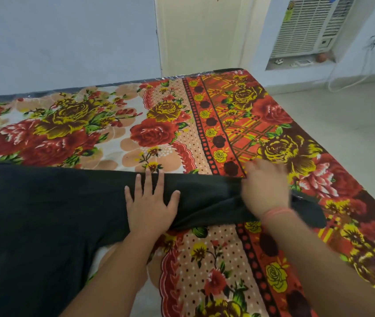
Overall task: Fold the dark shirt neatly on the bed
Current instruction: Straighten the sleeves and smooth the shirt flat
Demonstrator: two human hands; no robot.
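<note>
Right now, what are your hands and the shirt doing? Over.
Left hand flat, pressing dark shirt. Right hand blurred on the sleeve end; grip unclear. Shirt spread on floral bed cover, not folded. Nothing in the way.

The shirt [44, 213] is plain black, at lower left. The bedspread [205, 133] carries red and yellow roses with green leaves on cream and peach, an orange plaid band and a dotted maroon stripe. A pink-orange band [275, 212] circles the right wrist. The wall [67, 37], upper left, is pale blue; the door [200, 30] is cream.

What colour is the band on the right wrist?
Pinkish-orange band on the right wrist, blurred, seen in the head view.
</note>
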